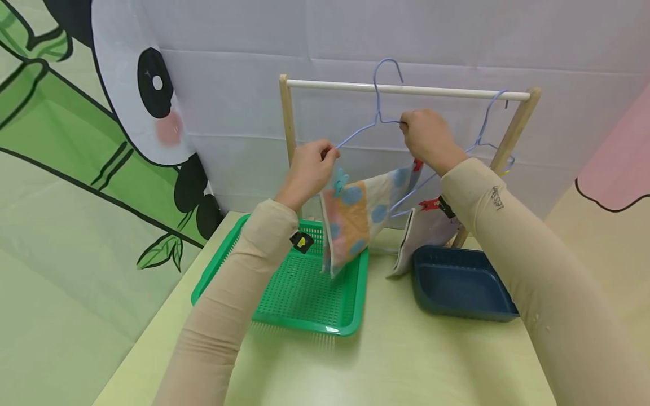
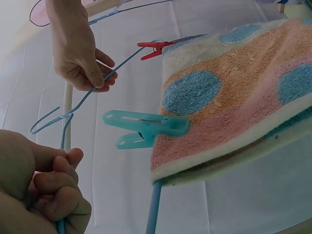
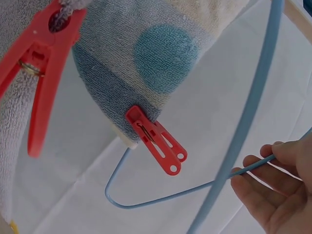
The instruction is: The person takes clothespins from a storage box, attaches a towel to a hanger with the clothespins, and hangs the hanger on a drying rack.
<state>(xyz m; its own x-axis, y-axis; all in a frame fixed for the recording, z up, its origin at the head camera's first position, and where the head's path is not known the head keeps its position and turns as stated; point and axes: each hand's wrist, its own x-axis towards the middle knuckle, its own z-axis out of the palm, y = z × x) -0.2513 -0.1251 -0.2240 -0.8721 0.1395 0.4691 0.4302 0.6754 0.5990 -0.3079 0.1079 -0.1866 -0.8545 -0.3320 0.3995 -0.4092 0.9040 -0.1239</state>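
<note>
Both hands hold a light blue wire hanger (image 1: 378, 110) in front of the wooden rack. My left hand (image 1: 311, 172) grips its left arm; my right hand (image 1: 429, 135) pinches the right arm close to the neck. The hook rises above the white rail (image 1: 340, 85) and overlaps it in the head view. A towel with orange, pink and blue patches (image 1: 368, 211) hangs from the hanger, held by a teal clothespin (image 2: 146, 129) at the left corner and a red clothespin (image 3: 156, 141) at the right one.
A second blue hanger (image 1: 479, 141) hangs at the rail's right end, bearing a pale towel (image 1: 424, 237) with a red clothespin (image 1: 429, 204). Below stand a green basket (image 1: 310, 293) on the left and a dark blue tray (image 1: 464, 282) on the right, on a pale table (image 1: 396, 361).
</note>
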